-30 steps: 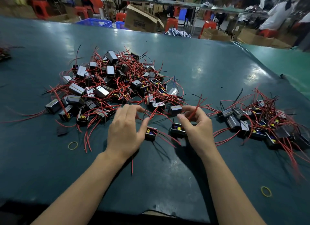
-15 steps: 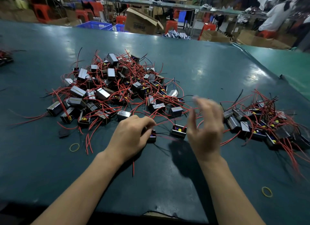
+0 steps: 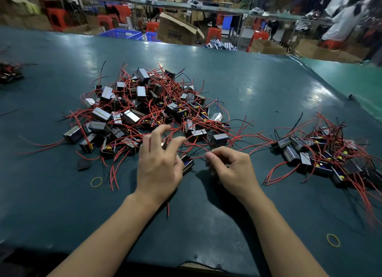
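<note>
centrally, on the green table [image 3: 268, 95]: one small black box [image 3: 187, 163] with a red wire [image 3: 198, 157] is set just beside the thumb side of the left hand [image 3: 159, 165], whose fingers are held spread and loose. the red wire is pinched by the curled fingertips of the right hand [image 3: 233, 170]. a large heap [image 3: 144, 103] is found behind, a smaller heap [image 3: 322, 152] to the right, and a rubber band [image 3: 96, 182] to the left.

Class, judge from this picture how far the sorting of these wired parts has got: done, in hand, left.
Done, apparently: the smaller pile on the right. In hand: the right hand pinches a red wire; the left hand spreads its fingers above the wires, one loose part beside its thumb. Left: the big pile, much larger, so most remains.
</note>
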{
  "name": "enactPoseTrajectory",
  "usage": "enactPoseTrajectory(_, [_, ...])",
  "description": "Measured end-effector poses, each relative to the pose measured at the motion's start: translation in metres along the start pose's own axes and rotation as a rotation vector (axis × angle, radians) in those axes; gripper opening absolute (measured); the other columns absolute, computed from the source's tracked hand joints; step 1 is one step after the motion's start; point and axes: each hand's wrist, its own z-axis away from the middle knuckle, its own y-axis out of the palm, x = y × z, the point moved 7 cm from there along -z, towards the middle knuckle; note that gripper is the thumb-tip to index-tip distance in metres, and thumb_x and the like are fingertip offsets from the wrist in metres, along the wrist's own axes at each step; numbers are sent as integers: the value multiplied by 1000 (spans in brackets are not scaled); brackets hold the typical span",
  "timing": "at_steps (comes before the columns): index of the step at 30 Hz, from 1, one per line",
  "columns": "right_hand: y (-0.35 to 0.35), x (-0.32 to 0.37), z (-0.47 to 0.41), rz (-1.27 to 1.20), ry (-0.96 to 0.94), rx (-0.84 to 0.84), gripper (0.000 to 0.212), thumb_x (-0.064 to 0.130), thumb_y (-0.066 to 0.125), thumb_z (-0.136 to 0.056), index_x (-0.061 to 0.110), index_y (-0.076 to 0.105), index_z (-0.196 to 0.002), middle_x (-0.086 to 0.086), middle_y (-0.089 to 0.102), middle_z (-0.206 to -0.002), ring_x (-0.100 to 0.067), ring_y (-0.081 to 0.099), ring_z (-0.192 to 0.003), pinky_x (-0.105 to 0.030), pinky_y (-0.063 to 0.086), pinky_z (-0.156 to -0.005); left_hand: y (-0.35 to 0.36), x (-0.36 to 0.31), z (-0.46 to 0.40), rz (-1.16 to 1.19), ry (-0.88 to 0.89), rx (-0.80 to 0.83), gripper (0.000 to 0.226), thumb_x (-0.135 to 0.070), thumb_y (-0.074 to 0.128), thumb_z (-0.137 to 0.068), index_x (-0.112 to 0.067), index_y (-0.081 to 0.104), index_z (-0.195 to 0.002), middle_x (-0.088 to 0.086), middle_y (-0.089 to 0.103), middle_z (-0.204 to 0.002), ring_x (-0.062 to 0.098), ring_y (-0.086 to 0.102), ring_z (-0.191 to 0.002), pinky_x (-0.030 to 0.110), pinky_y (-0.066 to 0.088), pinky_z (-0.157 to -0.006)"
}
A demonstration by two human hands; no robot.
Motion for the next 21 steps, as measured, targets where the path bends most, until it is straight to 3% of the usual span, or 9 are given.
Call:
enactPoseTrajectory(2, [0, 1, 1, -10, 6, 15, 10, 19, 71, -88, 13, 75, -80, 4, 69, -67, -14, 63, -61, -34, 53, -59, 4, -9, -1, -30, 165, 50, 30, 4, 69, -69, -8, 71, -97, 10, 63, -110, 34, 54, -103, 44, 44, -91])
enactPoseTrajectory(4, [0, 3, 2, 0, -6, 20, 10, 20, 73, -87, 14, 75, -79, 5, 70, -69, -13, 64, -65, -36, 53, -64, 10, -13, -2, 19, 230, 127, 27, 10, 67, -66, -4, 70, -89, 9, 67, -94, 34, 59, -96, 39, 42, -89])
enactPoseTrajectory(6, [-1, 4, 2, -2, -15, 14, 10, 19, 73, -86, 13, 75, -79, 6, 70, -69, -13, 65, -65, -36, 53, -65, 14, -13, -3, 68, 215, 181, 30, 10, 63, -65, -3, 70, -91, 9, 68, -89, 34, 62, -90, 37, 39, -86])
enactPoseTrajectory(10, [0, 7, 1, -28, -31, -11, 4, 16, 76, -83, 14, 75, -80, 7, 71, -71, -8, 66, -67, -28, 54, -67, 15, -20, -2, 196, 291, 238, 34, 4, 56, -72, 0, 71, -102, 9, 68, -96, 27, 60, -91, 35, 46, -86])
enactPoseTrajectory(13, [2, 9, 2, -47, -51, -24, 8, 12, 78, -81, 19, 73, -80, 12, 70, -73, -3, 64, -68, -19, 50, -68, 15, -16, -1, 376, 204, 224, 16, -8, 62, -85, -4, 72, -97, 3, 70, -88, 21, 63, -81, 37, 51, -77])
enactPoseTrajectory(15, [1, 13, 2, -98, -71, -43, 12, 10, 77, -82, 19, 72, -87, 11, 70, -81, -3, 65, -74, -17, 50, -70, 16, -12, -1, 424, 148, 175, 15, -10, 65, -88, -5, 73, -100, 2, 73, -90, 16, 67, -80, 31, 54, -75])
enactPoseTrajectory(18, [-13, 12, -8, -308, -3, -183, 19, 7, 66, -87, 16, 68, -104, -4, 69, -96, -13, 64, -83, -22, 52, -75, 18, 0, -3, 489, -12, 75, 16, -4, 68, -87, -6, 73, -103, 1, 75, -90, 10, 69, -78, 21, 53, -74])
enactPoseTrajectory(21, [-21, 11, -35, -25, 59, -183, 20, 10, 65, -91, 12, 70, -110, -4, 71, -97, -12, 63, -78, -19, 50, -73, 25, 8, -2, 639, -167, 93, 16, -2, 66, -89, -11, 71, -101, -4, 74, -85, 6, 70, -74, 20, 55, -71])
